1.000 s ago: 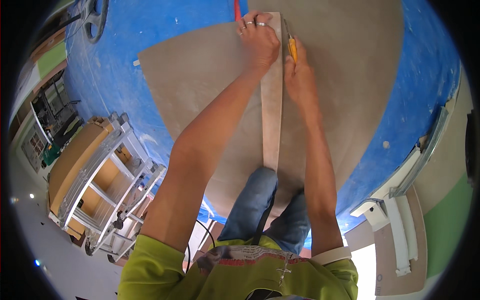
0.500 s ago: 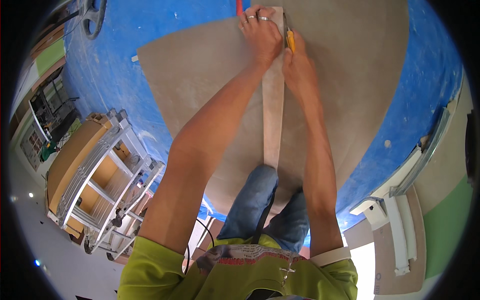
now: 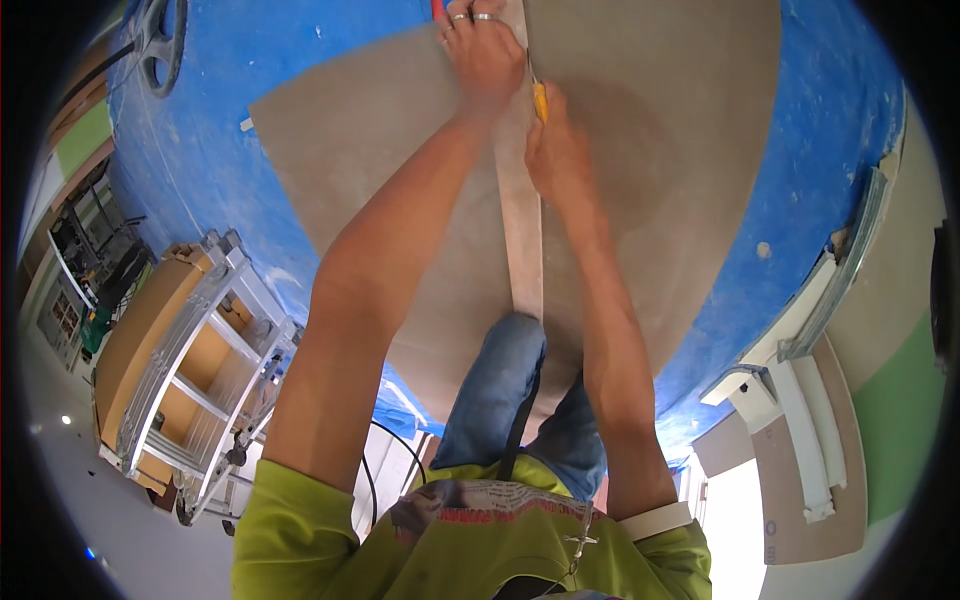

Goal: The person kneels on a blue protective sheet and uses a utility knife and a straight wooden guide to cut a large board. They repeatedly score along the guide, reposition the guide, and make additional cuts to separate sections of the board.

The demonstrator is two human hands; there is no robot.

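A long, pale wooden strip (image 3: 522, 255) lies lengthwise on a large brown sheet (image 3: 650, 180). My left hand (image 3: 485, 60), with rings on two fingers, presses down on the strip's far part; its fingers are bent and the fingertips run close to the upper edge of the view. In my right hand (image 3: 562, 160) is a yellow-handled utility knife (image 3: 541, 101), its thin blade pointing away from me along the strip's right edge. My knee (image 3: 515, 335), in blue jeans, rests at the strip's near end. Whether the blade is in the sheet, I cannot tell.
Blue sheeting (image 3: 225, 150) spreads under the brown sheet. To the left are a folded metal ladder (image 3: 215, 370) beside cardboard (image 3: 150, 340) and a grey handle-like object (image 3: 160, 50). A red object (image 3: 438, 10) shows beside my left fingers. White trim pieces (image 3: 800, 430) lie at right.
The knife in my right hand has slid a little nearer to me along the strip's edge. My left hand stays on the strip. The whole view has shifted slightly.
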